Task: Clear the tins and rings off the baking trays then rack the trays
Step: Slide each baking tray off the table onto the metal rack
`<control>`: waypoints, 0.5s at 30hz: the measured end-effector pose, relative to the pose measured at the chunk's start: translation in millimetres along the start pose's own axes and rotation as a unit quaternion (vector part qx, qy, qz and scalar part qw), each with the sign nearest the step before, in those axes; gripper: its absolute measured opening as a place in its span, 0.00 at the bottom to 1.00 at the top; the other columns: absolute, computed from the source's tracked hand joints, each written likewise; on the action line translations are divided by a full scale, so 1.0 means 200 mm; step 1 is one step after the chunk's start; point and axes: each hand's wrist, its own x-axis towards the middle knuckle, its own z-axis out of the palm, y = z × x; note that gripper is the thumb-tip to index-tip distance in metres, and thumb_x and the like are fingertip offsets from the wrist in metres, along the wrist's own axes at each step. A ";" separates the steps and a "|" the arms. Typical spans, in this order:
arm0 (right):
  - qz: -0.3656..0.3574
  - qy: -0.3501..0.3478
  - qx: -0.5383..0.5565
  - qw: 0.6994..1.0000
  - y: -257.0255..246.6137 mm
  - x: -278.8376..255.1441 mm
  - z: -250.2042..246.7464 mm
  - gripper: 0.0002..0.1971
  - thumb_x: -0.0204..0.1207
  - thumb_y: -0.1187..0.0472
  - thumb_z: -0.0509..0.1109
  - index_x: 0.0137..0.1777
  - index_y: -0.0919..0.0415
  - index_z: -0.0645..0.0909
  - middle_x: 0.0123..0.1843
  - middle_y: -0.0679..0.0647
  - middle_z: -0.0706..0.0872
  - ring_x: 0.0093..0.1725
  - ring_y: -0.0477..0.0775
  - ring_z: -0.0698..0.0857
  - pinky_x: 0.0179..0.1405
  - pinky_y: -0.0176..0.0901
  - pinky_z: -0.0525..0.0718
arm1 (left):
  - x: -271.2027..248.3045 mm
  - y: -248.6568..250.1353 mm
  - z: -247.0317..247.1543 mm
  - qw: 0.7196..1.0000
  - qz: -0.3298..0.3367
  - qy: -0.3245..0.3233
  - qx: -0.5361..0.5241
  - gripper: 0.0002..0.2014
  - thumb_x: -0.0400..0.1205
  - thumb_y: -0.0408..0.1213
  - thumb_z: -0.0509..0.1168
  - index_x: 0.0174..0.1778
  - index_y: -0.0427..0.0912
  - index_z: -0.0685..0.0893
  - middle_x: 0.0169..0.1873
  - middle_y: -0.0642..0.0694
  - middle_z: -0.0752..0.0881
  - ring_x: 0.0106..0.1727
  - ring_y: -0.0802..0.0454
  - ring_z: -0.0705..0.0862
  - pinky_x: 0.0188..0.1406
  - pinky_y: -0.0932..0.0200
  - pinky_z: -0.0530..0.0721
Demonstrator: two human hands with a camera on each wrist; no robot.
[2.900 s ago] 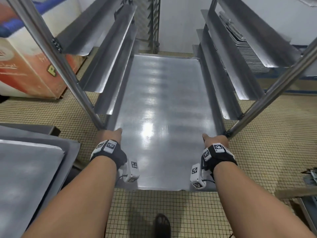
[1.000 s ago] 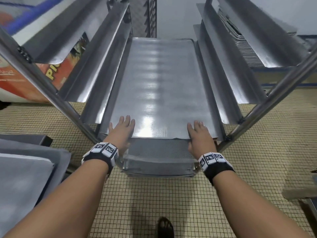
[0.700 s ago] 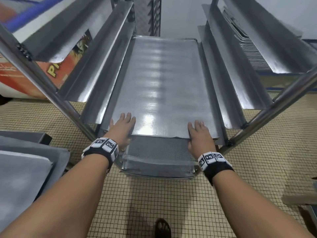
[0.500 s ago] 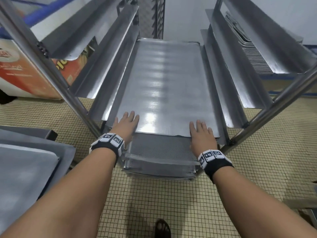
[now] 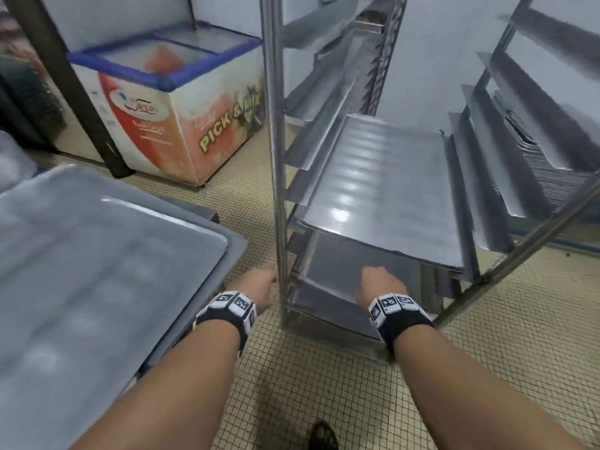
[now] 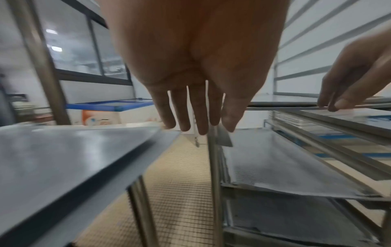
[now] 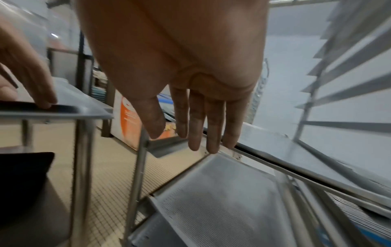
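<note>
- At the rack (image 5: 276,157), lower runners: the tray (image 5: 383,190) that both palms were pressing home half a second ago now sits fully on its runners, and both hands have come off it.
- Left hand (image 5: 259,292): clear of the rack, just left of the front upright, fingers straight and relaxed in the left wrist view, holding nothing.
- Right hand (image 5: 380,285): fingers extended and empty in the right wrist view, hovering over the perforated tray (image 5: 344,271) one level below; contact cannot be confirmed through the blur.
- Head has swung left; another tray (image 5: 97,271) shows on the table (image 5: 235,245) just beside the rack. It looks bare of tins and rings, though the surface is smeared by motion.
- Reading: this tray is racked; the one on the table is probably next.
- Edges: racked tray's front lip overhangs the perforated tray; the table corner lies near the rack's front-left upright, leaving a narrow gap where the left hand is.
- Open room: tiled floor (image 5: 324,384) in front of the rack is free for stepping back; vacant runners above offer slots.
- Chest freezer (image 5: 181,118) stands behind, well apart from the hands.
</note>
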 end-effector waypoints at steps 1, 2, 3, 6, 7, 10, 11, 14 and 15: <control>-0.023 0.002 -0.001 1.000 -0.10 -0.05 -0.02 0.12 0.78 0.62 0.66 0.60 0.59 0.82 0.58 0.58 0.86 0.55 0.63 0.87 0.49 0.50 0.84 | -0.08 -0.08 -0.01 1.000 -0.021 0.013 0.004 0.17 0.85 0.41 0.64 0.70 0.48 0.82 0.64 0.44 0.87 0.63 0.42 0.86 0.59 0.49 0.86; -0.048 0.005 -0.002 0.999 -0.19 -0.10 -0.03 0.12 0.78 0.62 0.65 0.60 0.59 0.82 0.58 0.59 0.86 0.55 0.63 0.87 0.49 0.50 0.84 | -0.16 -0.16 -0.03 0.999 -0.047 0.024 0.005 0.17 0.85 0.41 0.63 0.70 0.47 0.82 0.64 0.43 0.87 0.63 0.42 0.86 0.59 0.48 0.85; -0.073 0.007 0.000 0.997 -0.29 -0.15 -0.04 0.12 0.78 0.61 0.66 0.60 0.59 0.82 0.58 0.59 0.86 0.56 0.63 0.87 0.49 0.50 0.84 | -0.25 -0.24 -0.04 0.997 -0.075 0.032 -0.006 0.16 0.85 0.41 0.63 0.69 0.46 0.82 0.63 0.43 0.88 0.62 0.41 0.86 0.57 0.49 0.85; -0.136 0.014 0.002 0.991 -0.58 -0.28 -0.04 0.14 0.79 0.58 0.66 0.61 0.60 0.82 0.60 0.59 0.86 0.56 0.63 0.87 0.51 0.51 0.85 | -0.51 -0.52 -0.04 0.986 -0.151 0.043 -0.052 0.16 0.85 0.44 0.63 0.68 0.46 0.83 0.64 0.42 0.87 0.65 0.40 0.86 0.61 0.49 0.84; -0.155 0.018 0.001 0.988 -0.68 -0.32 -0.03 0.14 0.79 0.58 0.65 0.61 0.61 0.82 0.59 0.59 0.86 0.56 0.63 0.88 0.51 0.51 0.86 | -0.60 -0.62 -0.03 0.980 -0.179 0.052 -0.066 0.18 0.84 0.43 0.64 0.70 0.46 0.82 0.67 0.42 0.85 0.68 0.40 0.84 0.66 0.49 0.83; -0.205 0.026 -0.004 0.979 -0.93 -0.42 0.00 0.13 0.79 0.58 0.64 0.59 0.61 0.81 0.59 0.59 0.85 0.57 0.63 0.87 0.53 0.52 0.87 | -0.87 -0.88 0.04 0.956 -0.274 0.058 -0.087 0.23 0.83 0.41 0.64 0.76 0.47 0.77 0.74 0.42 0.80 0.75 0.41 0.78 0.74 0.48 0.78; -0.224 0.026 -0.005 0.974 -1.01 -0.45 0.02 0.13 0.80 0.57 0.64 0.59 0.61 0.82 0.60 0.59 0.86 0.57 0.62 0.87 0.53 0.52 0.87 | -0.96 -0.95 0.06 0.947 -0.304 0.056 -0.090 0.23 0.84 0.41 0.63 0.77 0.46 0.76 0.74 0.42 0.79 0.76 0.41 0.77 0.75 0.47 0.77; -0.278 0.021 -0.009 0.960 -1.24 -0.52 0.07 0.13 0.80 0.55 0.64 0.60 0.60 0.81 0.60 0.59 0.85 0.59 0.62 0.86 0.55 0.50 0.85 | -1.19 -1.10 0.13 0.920 -0.375 0.043 -0.102 0.25 0.86 0.45 0.61 0.80 0.46 0.72 0.74 0.42 0.77 0.76 0.40 0.75 0.73 0.42 0.78; -0.295 0.012 -0.008 0.955 -1.32 -0.53 0.09 0.13 0.80 0.54 0.64 0.60 0.59 0.80 0.60 0.59 0.85 0.58 0.62 0.86 0.54 0.50 0.84 | -1.25 -1.14 0.16 0.912 -0.393 0.043 -0.110 0.26 0.86 0.46 0.61 0.81 0.47 0.70 0.75 0.43 0.76 0.77 0.40 0.74 0.73 0.41 0.78</control>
